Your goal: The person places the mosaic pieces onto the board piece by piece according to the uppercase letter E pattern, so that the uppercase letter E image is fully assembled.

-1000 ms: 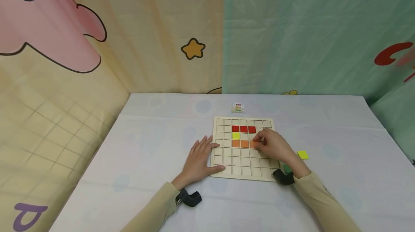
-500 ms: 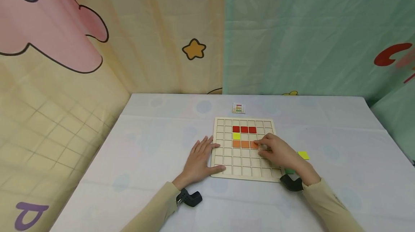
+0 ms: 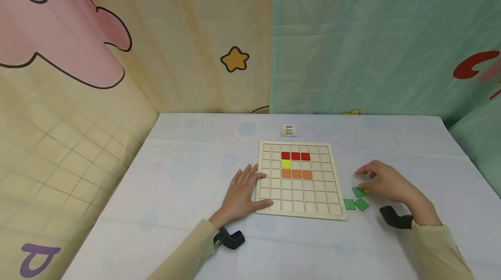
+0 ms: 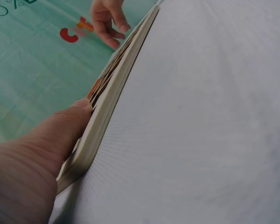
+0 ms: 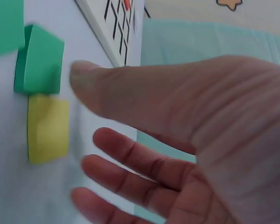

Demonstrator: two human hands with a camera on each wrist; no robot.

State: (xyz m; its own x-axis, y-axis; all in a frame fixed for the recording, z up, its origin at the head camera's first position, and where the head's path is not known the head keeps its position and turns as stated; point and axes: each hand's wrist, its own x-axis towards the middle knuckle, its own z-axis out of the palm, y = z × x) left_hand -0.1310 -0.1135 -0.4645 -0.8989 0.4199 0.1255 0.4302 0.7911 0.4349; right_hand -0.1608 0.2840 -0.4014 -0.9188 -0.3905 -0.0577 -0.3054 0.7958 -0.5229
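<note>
A pale wooden grid board [image 3: 270, 194] lies on the table. In its cells sit a row of three red tiles [image 3: 295, 156], a yellow tile [image 3: 286, 164] under the leftmost red one, and a row of three orange tiles [image 3: 297, 174]. My left hand [image 3: 241, 193] rests with spread fingers on the board's left edge. Right of the board, my right hand [image 3: 389, 182] hovers above a loose yellow tile [image 5: 48, 129], thumb and fingers apart, holding nothing. Beside that tile lie three green tiles [image 3: 362, 204]; in the head view the hand hides most of the yellow one.
A small printed card [image 3: 288, 130] with a coloured grid pattern lies behind the board. Printed curtains [image 3: 352, 45] stand along the table's back and sides. Both wrists carry black camera mounts [image 3: 230, 239].
My right hand has let go of the third orange tile, now in its cell, and moved right, off the board to the loose tiles. The left hand has stayed put.
</note>
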